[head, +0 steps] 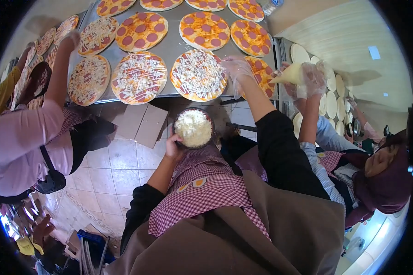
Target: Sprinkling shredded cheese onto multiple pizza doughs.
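Note:
My bare left hand (173,146) grips the side of a dark round bowl (212,134) filled with grated cheese (193,127), held below the table edge. My right hand (238,70), in a clear plastic glove, is over the right edge of a pizza (199,75) topped with sausage slices, white sauce stripes and grated cheese. Its fingers are partly hidden by the glove, so whether they hold cheese is unclear. Another cheese-covered pizza (139,77) lies to the left. A pizza with sausage slices and no visible cheese shreds (260,77) lies just right of my right hand.
More pizzas (204,31) lie in rows on the metal table (173,34). At right, a co-worker's gloved hands (311,79) hold a piping bag (290,75). At left, a co-worker's hand (72,37) is over pizzas. Cardboard (141,123) lies beneath the table; plain dough rounds (332,103) are farther right.

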A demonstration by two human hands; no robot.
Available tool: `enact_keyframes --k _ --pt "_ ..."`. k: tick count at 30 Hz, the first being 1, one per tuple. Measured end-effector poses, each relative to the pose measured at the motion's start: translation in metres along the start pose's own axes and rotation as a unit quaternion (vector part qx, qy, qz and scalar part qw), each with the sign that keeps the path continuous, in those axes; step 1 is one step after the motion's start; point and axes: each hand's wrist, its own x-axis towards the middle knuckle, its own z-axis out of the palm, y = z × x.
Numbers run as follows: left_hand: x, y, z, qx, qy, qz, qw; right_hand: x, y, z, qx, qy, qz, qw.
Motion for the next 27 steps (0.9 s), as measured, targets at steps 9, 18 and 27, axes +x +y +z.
enact_keyframes --k 9,18,27 --pt "-0.035 0.023 -0.069 0.002 -0.026 0.017 1.000 0.005 0.001 0.003 -0.050 -0.084 -0.011 0.995" --pt "-0.069 0.052 -0.084 -0.025 0.001 0.047 0.999 -0.024 0.023 0.017 0.002 -0.082 0.102 0.991" --pt "-0.084 0.060 -0.091 -0.046 0.011 0.078 0.996 -0.064 -0.031 0.017 -0.003 0.007 0.030 1.000"
